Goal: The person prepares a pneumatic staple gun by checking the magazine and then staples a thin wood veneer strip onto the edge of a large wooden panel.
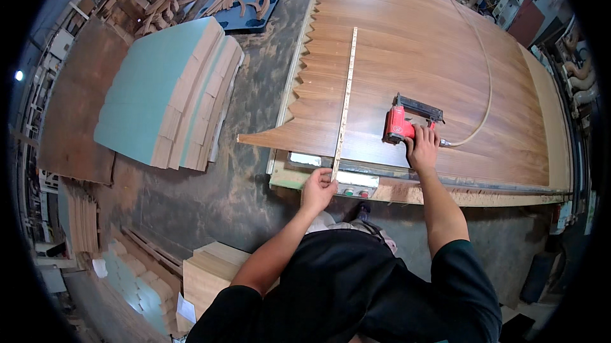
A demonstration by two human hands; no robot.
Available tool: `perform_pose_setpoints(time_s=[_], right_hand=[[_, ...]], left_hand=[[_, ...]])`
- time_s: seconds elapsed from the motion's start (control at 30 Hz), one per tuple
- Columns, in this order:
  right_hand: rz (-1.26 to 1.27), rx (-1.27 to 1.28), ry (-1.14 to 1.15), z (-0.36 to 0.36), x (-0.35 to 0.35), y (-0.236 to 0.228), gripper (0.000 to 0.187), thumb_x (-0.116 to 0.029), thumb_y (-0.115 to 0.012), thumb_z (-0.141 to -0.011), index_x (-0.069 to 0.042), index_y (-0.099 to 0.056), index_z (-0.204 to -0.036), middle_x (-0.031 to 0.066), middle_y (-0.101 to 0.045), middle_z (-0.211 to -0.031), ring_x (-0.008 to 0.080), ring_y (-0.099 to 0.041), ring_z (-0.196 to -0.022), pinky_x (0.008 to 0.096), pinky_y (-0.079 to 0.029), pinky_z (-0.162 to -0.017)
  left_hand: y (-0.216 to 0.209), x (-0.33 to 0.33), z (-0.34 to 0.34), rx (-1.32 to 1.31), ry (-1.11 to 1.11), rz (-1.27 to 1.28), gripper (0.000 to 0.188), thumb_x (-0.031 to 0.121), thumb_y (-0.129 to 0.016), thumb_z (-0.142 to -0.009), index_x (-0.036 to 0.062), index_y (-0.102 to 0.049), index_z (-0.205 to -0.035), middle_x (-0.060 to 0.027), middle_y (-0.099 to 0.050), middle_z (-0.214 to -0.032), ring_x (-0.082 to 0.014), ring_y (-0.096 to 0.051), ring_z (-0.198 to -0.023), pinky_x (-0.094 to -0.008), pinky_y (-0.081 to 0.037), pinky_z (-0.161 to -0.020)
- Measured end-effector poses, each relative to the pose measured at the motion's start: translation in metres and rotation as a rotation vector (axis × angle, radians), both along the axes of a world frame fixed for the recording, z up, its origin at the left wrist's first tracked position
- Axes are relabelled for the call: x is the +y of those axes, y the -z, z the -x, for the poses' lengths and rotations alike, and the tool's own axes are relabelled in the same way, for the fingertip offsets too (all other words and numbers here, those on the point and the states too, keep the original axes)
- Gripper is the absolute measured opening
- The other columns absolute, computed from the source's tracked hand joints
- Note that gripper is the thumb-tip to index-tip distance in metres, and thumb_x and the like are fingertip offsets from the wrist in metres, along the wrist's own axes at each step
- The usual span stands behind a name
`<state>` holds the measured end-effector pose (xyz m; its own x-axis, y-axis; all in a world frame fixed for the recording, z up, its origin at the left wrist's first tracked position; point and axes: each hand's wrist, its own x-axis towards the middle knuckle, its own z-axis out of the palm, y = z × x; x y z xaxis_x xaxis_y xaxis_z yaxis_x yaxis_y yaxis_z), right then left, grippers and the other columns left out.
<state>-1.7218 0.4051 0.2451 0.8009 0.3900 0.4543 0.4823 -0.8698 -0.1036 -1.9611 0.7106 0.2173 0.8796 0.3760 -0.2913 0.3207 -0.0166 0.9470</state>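
Note:
My left hand (318, 191) is closed, pinching the near end of a long, narrow, light wooden strip (347, 88). The strip lies across a large wood-grain panel (414, 43), pointing away from me with a slight tilt. That panel has a zigzag left edge and a long pointed tip at its near left corner. My right hand (422, 147) is closed on a red and black nail gun (400, 124), which is on or just above the panel to the right of the strip. Part of the gun's handle is hidden by my fingers.
A pale air hose (489, 82) curves from the gun across the panel. A control box (356, 185) with green and red buttons sits at the worktable's near edge. Stacked pale-green boards (149, 88) stand left, with a blue pallet (264, 5) of curved offcuts behind. More boards (213, 266) are near my left arm.

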Motion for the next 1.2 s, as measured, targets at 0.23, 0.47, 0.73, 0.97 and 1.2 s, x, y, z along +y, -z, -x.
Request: perform_pose_setpoints(time_s=[0.23, 0.47, 0.73, 0.97, 1.2], right_hand=[[-0.01, -0.037, -0.021, -0.001, 0.002, 0.0, 0.051, -0.039, -0.071, -0.103, -0.009, -0.062, -0.143, 0.0141, -0.067, -0.131, 0.0366, -0.058, -0.131, 0.0544, -0.036, -0.121], [-0.001, 0.001, -0.009, 0.0, 0.004, 0.001, 0.051, -0.037, -0.073, -0.103, -0.008, -0.062, -0.143, 0.0138, -0.067, -0.132, 0.036, -0.058, -0.131, 0.0534, -0.036, -0.121], [-0.002, -0.007, -0.007, -0.001, 0.0, -0.004, 0.051, -0.037, -0.073, -0.102, -0.008, -0.062, -0.143, 0.0137, -0.067, -0.13, 0.0364, -0.058, -0.13, 0.0536, -0.036, -0.12], [0.001, -0.04, -0.033, -0.004, 0.004, -0.001, 0.051, -0.038, -0.073, -0.102, -0.008, -0.063, -0.142, 0.0143, -0.067, -0.129, 0.037, -0.058, -0.129, 0.0542, -0.036, -0.12], [0.006, -0.019, -0.009, -0.002, 0.005, -0.003, 0.049, -0.038, -0.072, -0.102, -0.009, -0.063, -0.141, 0.014, -0.067, -0.129, 0.0363, -0.059, -0.13, 0.0536, -0.036, -0.12]], left_hand=[[-0.01, 0.019, -0.038, -0.085, -0.105, 0.2, 0.041, 0.002, -0.081, -0.098, -0.0022, -0.065, -0.135, -0.0083, -0.078, -0.103, -0.014, -0.073, -0.09, -0.0286, -0.06, -0.082], [-0.001, 0.043, 0.0, -0.002, -0.185, 0.357, 0.04, 0.002, -0.081, -0.098, 0.0008, -0.067, -0.135, -0.0033, -0.076, -0.096, -0.0116, -0.07, -0.086, -0.0279, -0.055, -0.075], [-0.008, 0.039, 0.038, -0.031, 0.012, 0.27, 0.054, -0.001, -0.081, -0.099, -0.0001, -0.061, -0.149, -0.0061, -0.076, -0.096, -0.0121, -0.074, -0.088, -0.0273, -0.059, -0.08], [-0.017, 0.028, -0.004, -0.057, 0.136, -0.237, 0.054, 0.022, -0.088, -0.094, 0.011, -0.068, -0.143, -0.0047, -0.074, -0.098, -0.0219, -0.073, -0.093, -0.0372, -0.06, -0.085], [-0.059, 0.068, -0.027, -0.326, 0.341, -0.946, 0.073, 0.044, -0.094, -0.078, 0.0246, -0.073, -0.145, -0.0044, -0.064, -0.143, -0.0354, -0.055, -0.135, -0.0524, -0.043, -0.117]])
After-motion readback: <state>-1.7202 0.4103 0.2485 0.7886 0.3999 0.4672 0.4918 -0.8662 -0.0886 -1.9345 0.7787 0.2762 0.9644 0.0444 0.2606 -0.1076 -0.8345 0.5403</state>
